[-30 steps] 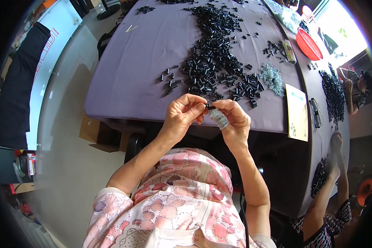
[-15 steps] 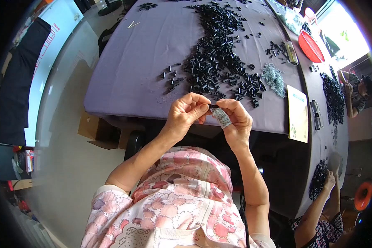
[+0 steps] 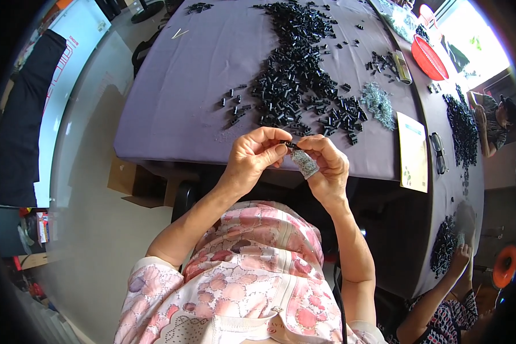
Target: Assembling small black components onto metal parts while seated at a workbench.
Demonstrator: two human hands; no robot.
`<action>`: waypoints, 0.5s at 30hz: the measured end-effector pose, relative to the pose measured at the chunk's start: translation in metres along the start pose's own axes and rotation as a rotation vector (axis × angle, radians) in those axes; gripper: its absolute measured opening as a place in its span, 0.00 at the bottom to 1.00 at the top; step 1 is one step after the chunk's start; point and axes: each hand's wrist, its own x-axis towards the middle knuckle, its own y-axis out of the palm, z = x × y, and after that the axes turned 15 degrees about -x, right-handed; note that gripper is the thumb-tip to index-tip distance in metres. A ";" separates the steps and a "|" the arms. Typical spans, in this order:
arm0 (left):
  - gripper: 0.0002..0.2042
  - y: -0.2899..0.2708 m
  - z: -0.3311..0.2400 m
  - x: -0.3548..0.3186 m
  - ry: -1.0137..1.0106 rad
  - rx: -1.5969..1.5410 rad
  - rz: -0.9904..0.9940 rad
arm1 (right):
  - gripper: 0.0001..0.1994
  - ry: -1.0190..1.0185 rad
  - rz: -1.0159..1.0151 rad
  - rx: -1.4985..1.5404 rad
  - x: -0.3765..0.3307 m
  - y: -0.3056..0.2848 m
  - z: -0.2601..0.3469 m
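Over the near edge of the table, my left hand [image 3: 251, 161] and my right hand [image 3: 331, 172] meet fingertip to fingertip. Between them is a small black part [image 3: 291, 145], pinched by both hands; its details are too small to make out. A grey speckled, sleeve-like piece [image 3: 305, 165] shows at my right hand, just below the black part; whether it covers a finger or is held, I cannot tell. Just beyond my hands, a long heap of small black tubular parts [image 3: 295, 80] spreads across the purple-grey tablecloth [image 3: 172, 114].
Right of the heap lie a pile of small clear pieces [image 3: 378, 105], a yellowish booklet [image 3: 411, 152] and glasses [image 3: 438, 153]. A red basket [image 3: 429, 59] sits farther back. Two other people work at the right, one with hands [image 3: 463, 256] by another black pile [image 3: 443, 246]. A cardboard box [image 3: 123, 175] stands below the table.
The grey speckled piece has shifted slightly left and down with my right fingers. My hands stay together at the black part. The co-worker's hand at lower right has moved a little.
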 end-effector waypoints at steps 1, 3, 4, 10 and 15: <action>0.08 0.000 0.000 0.000 -0.001 -0.006 0.000 | 0.13 0.001 0.000 -0.001 0.000 -0.001 0.001; 0.07 -0.001 -0.001 0.000 -0.005 0.011 -0.007 | 0.15 -0.068 0.012 -0.158 0.001 -0.003 0.002; 0.07 -0.001 -0.001 0.000 -0.006 0.030 -0.016 | 0.15 -0.067 0.013 -0.158 0.002 -0.004 0.004; 0.06 -0.004 -0.009 0.002 -0.016 0.208 0.025 | 0.22 -0.291 0.013 -0.419 0.004 -0.011 0.013; 0.07 -0.008 -0.007 0.002 -0.029 0.202 0.063 | 0.23 -0.331 0.038 -0.420 0.004 -0.011 0.012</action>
